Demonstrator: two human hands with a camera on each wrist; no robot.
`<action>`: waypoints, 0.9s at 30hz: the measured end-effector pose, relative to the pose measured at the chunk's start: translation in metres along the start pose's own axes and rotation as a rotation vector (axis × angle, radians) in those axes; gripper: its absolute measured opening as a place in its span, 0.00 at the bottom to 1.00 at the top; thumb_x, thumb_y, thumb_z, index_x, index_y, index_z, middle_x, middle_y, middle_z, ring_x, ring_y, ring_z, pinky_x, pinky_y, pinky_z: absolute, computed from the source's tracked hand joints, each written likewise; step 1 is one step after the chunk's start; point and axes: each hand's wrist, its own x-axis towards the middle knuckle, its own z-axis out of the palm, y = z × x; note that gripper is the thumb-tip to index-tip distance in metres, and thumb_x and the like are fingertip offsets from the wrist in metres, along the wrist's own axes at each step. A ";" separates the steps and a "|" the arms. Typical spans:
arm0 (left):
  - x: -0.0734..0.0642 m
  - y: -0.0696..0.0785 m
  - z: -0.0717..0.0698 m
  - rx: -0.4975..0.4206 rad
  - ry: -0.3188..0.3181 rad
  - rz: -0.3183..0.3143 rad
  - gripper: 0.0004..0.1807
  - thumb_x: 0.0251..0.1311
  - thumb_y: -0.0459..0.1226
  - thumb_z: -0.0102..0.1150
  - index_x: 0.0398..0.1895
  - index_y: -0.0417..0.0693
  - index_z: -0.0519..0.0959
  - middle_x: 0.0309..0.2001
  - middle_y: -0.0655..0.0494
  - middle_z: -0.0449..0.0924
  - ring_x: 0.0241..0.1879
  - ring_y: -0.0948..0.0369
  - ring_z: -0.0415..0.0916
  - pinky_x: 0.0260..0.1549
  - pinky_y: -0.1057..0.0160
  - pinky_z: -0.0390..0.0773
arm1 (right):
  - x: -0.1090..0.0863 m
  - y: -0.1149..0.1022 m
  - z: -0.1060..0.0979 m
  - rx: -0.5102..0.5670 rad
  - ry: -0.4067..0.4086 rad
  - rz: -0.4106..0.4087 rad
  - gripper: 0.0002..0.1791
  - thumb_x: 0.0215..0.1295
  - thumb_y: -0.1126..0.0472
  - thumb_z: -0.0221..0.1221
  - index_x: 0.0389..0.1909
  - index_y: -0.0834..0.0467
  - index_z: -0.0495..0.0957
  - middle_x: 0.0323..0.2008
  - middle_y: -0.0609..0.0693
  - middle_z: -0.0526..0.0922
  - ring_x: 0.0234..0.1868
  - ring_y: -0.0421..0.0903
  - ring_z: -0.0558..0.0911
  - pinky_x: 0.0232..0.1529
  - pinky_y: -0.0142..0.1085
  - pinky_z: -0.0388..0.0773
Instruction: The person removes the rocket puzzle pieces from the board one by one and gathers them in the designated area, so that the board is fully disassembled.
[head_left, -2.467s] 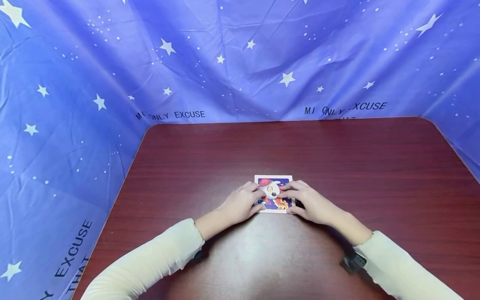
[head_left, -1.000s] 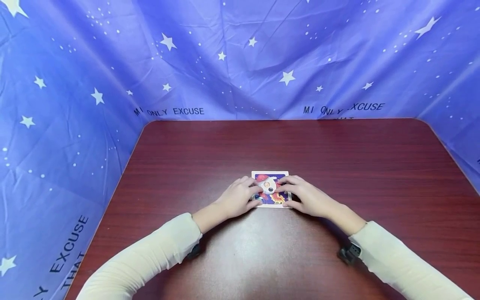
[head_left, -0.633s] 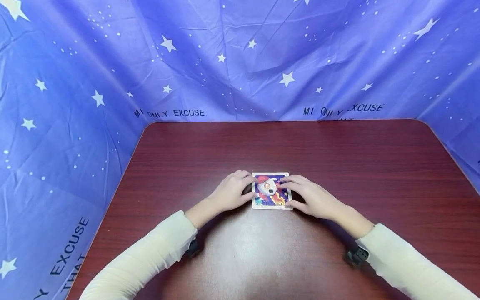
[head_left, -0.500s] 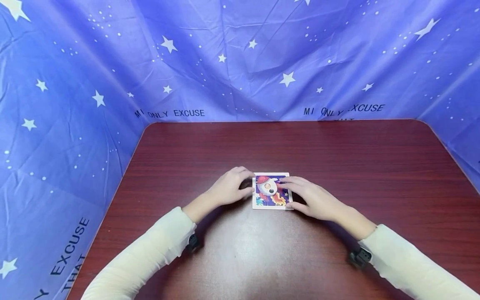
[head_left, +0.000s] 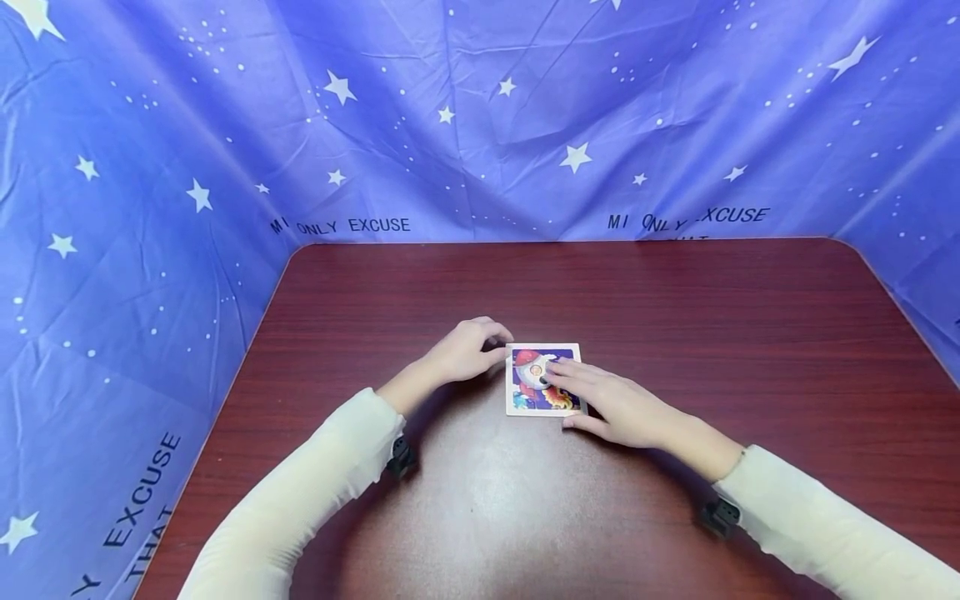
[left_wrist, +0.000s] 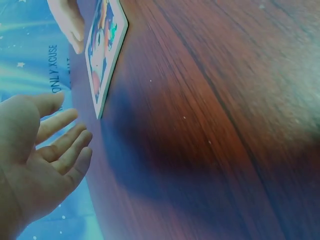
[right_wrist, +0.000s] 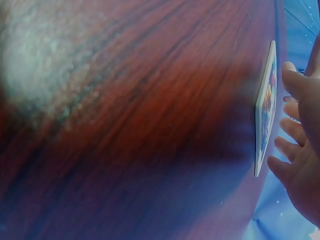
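A flat square board (head_left: 527, 397) with a white border and a colourful cartoon picture lies on the table. My left hand (head_left: 467, 350) is by its far left corner, fingers loosely bent and holding nothing; in the left wrist view the left hand (left_wrist: 45, 160) appears beside the corner of the board (left_wrist: 106, 55). Over the right part of the picture, my right hand (head_left: 626, 410) spreads its fingers, with the thumb by the near right corner. The right wrist view has the right hand (right_wrist: 306, 135) close to the board (right_wrist: 265, 117); whether it touches cannot be told.
The dark red wooden table (head_left: 480, 508) has rounded far corners. Behind it and at its sides hangs a blue curtain (head_left: 510, 158) with white stars and printed lettering. A small black device (head_left: 722, 515) sits under the right sleeve, and a similar one (head_left: 402, 457) under the left.
My left hand has left the picture and drawn back to the far left corner of the board. The right hand has slid its fingers further left over the picture. The board stays nearly in place.
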 end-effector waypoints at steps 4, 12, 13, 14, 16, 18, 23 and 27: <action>0.004 0.004 0.000 0.010 -0.026 -0.008 0.13 0.64 0.39 0.56 0.49 0.46 0.81 0.48 0.51 0.81 0.47 0.58 0.79 0.50 0.59 0.78 | 0.000 -0.002 -0.001 0.009 -0.030 -0.009 0.36 0.59 0.49 0.64 0.67 0.56 0.68 0.69 0.51 0.69 0.70 0.53 0.67 0.66 0.49 0.68; 0.007 0.010 0.001 0.009 -0.050 -0.006 0.12 0.65 0.39 0.56 0.48 0.46 0.81 0.47 0.51 0.82 0.44 0.59 0.79 0.47 0.61 0.78 | -0.001 -0.008 -0.001 0.025 -0.044 -0.029 0.35 0.60 0.49 0.64 0.67 0.55 0.68 0.69 0.52 0.68 0.71 0.53 0.67 0.66 0.50 0.68; 0.008 0.010 0.000 0.011 -0.053 -0.002 0.12 0.65 0.39 0.55 0.48 0.46 0.81 0.47 0.51 0.82 0.44 0.60 0.79 0.47 0.61 0.78 | -0.002 -0.009 0.000 0.024 -0.046 -0.027 0.35 0.60 0.49 0.64 0.67 0.55 0.67 0.70 0.52 0.68 0.71 0.53 0.67 0.66 0.50 0.68; 0.008 0.011 0.000 0.013 -0.057 0.003 0.12 0.65 0.39 0.55 0.48 0.46 0.81 0.47 0.51 0.82 0.44 0.60 0.79 0.47 0.61 0.78 | -0.002 -0.010 0.000 0.026 -0.047 -0.027 0.35 0.60 0.49 0.64 0.68 0.55 0.67 0.70 0.52 0.68 0.71 0.54 0.66 0.66 0.50 0.68; 0.008 0.013 0.000 0.017 -0.060 0.018 0.12 0.64 0.38 0.55 0.48 0.46 0.81 0.46 0.51 0.82 0.43 0.60 0.79 0.46 0.62 0.78 | -0.002 -0.011 0.001 0.031 -0.061 -0.019 0.36 0.61 0.49 0.63 0.69 0.55 0.65 0.70 0.51 0.67 0.72 0.53 0.65 0.67 0.50 0.67; 0.009 0.014 0.000 0.019 -0.064 0.032 0.12 0.63 0.37 0.55 0.47 0.45 0.81 0.46 0.51 0.82 0.43 0.59 0.80 0.46 0.62 0.78 | -0.003 -0.012 0.002 0.032 -0.073 -0.011 0.36 0.62 0.48 0.62 0.69 0.54 0.65 0.70 0.50 0.67 0.72 0.52 0.65 0.68 0.49 0.66; 0.009 0.015 0.002 0.034 -0.101 0.057 0.13 0.61 0.33 0.54 0.48 0.44 0.81 0.46 0.50 0.82 0.45 0.58 0.80 0.48 0.62 0.78 | -0.004 -0.014 0.002 0.029 -0.084 -0.015 0.36 0.63 0.47 0.61 0.69 0.54 0.64 0.71 0.49 0.67 0.72 0.51 0.64 0.69 0.48 0.65; 0.009 0.016 0.004 0.047 -0.136 0.058 0.15 0.60 0.32 0.55 0.49 0.42 0.81 0.46 0.49 0.81 0.45 0.56 0.80 0.48 0.61 0.78 | -0.006 -0.014 0.002 0.019 -0.095 -0.014 0.36 0.63 0.47 0.61 0.70 0.53 0.63 0.71 0.49 0.66 0.73 0.52 0.64 0.69 0.49 0.65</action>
